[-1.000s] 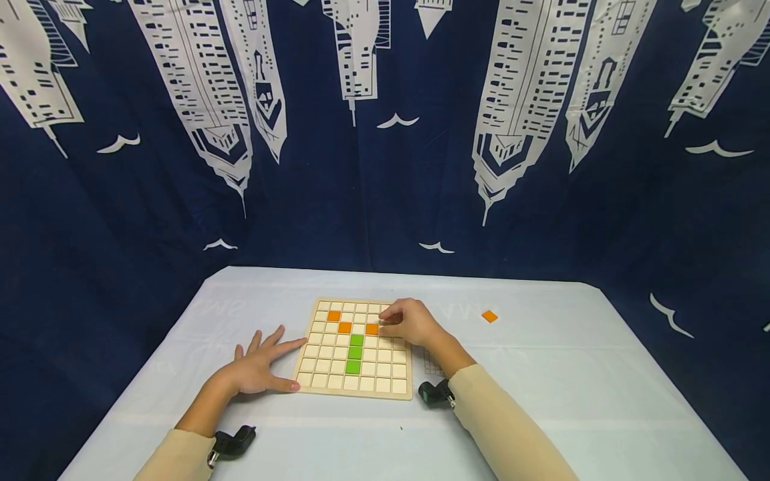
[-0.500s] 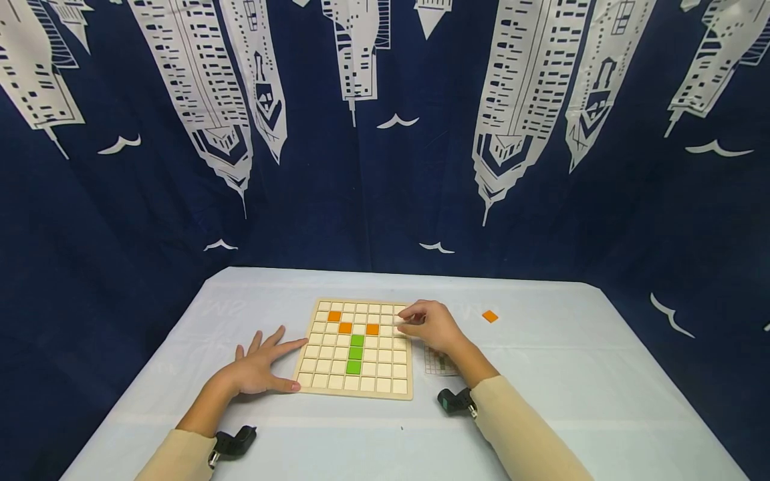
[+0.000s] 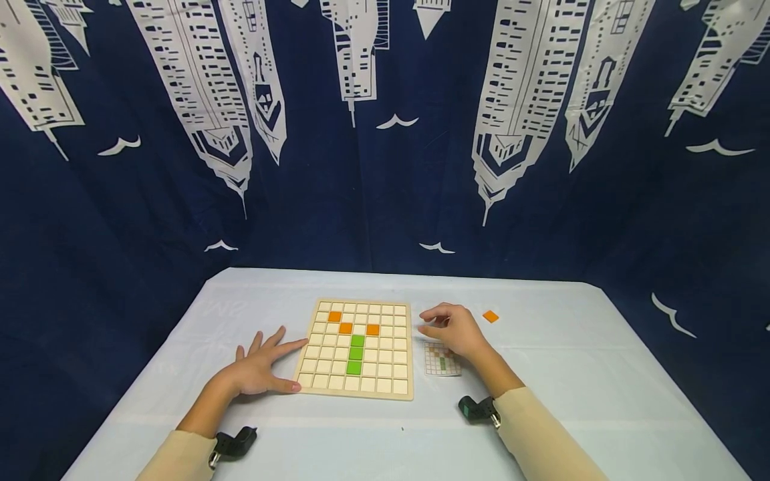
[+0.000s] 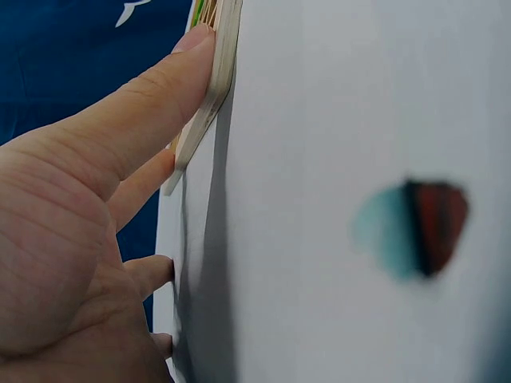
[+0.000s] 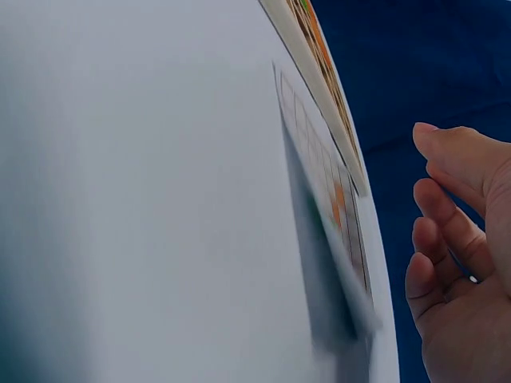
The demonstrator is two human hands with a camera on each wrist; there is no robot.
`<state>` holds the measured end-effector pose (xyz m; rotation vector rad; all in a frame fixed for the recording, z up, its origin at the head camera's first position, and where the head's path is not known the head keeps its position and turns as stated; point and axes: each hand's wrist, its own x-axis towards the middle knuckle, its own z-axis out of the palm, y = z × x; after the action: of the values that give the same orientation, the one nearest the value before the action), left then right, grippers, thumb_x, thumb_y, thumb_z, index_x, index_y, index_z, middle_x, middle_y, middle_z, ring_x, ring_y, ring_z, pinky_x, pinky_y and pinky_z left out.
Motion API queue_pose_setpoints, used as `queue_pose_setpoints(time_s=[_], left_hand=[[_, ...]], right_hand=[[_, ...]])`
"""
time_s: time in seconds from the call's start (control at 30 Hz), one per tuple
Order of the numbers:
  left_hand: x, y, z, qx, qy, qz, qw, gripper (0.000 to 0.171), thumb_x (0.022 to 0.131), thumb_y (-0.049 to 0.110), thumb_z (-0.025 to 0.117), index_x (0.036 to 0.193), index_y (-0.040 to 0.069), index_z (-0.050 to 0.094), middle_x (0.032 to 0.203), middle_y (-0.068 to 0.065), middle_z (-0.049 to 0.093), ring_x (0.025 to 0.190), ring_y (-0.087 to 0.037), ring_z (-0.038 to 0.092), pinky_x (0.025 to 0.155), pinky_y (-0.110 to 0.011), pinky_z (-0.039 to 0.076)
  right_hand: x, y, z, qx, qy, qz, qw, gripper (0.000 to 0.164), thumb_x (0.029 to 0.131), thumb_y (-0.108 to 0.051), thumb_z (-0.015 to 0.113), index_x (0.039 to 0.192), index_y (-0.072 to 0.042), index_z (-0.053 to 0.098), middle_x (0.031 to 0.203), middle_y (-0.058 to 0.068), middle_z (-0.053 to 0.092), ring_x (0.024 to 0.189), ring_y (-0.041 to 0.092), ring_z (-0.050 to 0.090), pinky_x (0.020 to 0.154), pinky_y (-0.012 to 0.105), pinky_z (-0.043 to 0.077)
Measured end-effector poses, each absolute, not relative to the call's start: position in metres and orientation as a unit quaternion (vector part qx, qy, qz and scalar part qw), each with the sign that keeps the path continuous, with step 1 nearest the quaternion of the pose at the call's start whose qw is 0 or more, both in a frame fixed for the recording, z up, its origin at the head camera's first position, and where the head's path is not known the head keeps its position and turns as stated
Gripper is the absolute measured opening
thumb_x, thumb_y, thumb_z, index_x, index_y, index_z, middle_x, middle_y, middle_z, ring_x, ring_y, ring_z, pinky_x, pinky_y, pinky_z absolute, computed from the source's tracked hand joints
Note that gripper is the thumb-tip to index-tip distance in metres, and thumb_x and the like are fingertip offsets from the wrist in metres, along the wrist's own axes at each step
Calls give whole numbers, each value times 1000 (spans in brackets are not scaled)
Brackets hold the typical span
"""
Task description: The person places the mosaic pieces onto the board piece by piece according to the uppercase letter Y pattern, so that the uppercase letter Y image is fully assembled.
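Note:
A wooden grid board (image 3: pixel 385 369) lies mid-table in the head view. Three orange tiles (image 3: pixel 373 330) sit in its upper cells, and three green tiles (image 3: pixel 356 353) form a column below them. My left hand (image 3: pixel 257 369) is spread at the board's left side; its thumb and index finger touch the edge, as the left wrist view also shows. To the right of the board, my right hand (image 3: pixel 455 330) hovers with loosely bent fingers and nothing between them. A small pattern card (image 3: pixel 434 366) lies just below it. One loose orange tile (image 3: pixel 490 316) rests beyond that hand.
The white-covered table (image 3: pixel 577 374) ends at a dark blue curtain (image 3: pixel 361 220) printed with white buildings and birds. Each wrist wears a black camera, such as the left wrist's camera (image 3: pixel 236 442).
My right hand has withdrawn rightward from the board, near the right orange tile, to above the pattern card, uncovering the card. The left hand stays at the board's edge.

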<state>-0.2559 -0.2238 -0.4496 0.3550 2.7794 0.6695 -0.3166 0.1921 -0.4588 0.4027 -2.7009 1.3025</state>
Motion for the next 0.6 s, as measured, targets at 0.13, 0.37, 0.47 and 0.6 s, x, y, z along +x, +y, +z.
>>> queue_pose_setpoints(time_s=[0.13, 0.37, 0.47, 0.6], left_hand=[[-256, -224, -449, 121, 958, 227, 130, 100, 69, 57, 88, 155, 28, 46, 168, -29, 14, 149, -67, -3, 105, -89, -2], [-256, -224, -450, 120, 958, 226, 129, 100, 69, 57, 88, 155, 28, 46, 169, -29, 14, 149, -66, -3, 105, -89, -2], [-255, -224, -449, 120, 958, 227, 129, 100, 69, 56, 88, 155, 28, 46, 169, -29, 14, 149, -66, -3, 106, -89, -2], [-254, -223, -448, 120, 957, 232, 129, 99, 70, 55, 88, 155, 28, 46, 168, -30, 13, 149, -66, -4, 106, -89, -3]], right_hand=[[-313, 202, -459, 123, -891, 433, 58, 27, 84, -20, 86, 107, -9, 80, 98, 3, 76, 80, 16, 59, 72, 25, 50], [-311, 221, -459, 118, -889, 437, 74, 28, 83, -17, 86, 108, -6, 80, 104, 10, 77, 80, 17, 59, 70, 23, 49], [-311, 229, -460, 115, -890, 433, 89, 28, 83, -16, 86, 107, -5, 80, 102, 10, 77, 79, 16, 58, 69, 22, 48], [-312, 240, -461, 107, -892, 425, 110, 27, 82, -17, 87, 106, -6, 80, 98, 7, 77, 77, 15, 58, 67, 22, 48]])
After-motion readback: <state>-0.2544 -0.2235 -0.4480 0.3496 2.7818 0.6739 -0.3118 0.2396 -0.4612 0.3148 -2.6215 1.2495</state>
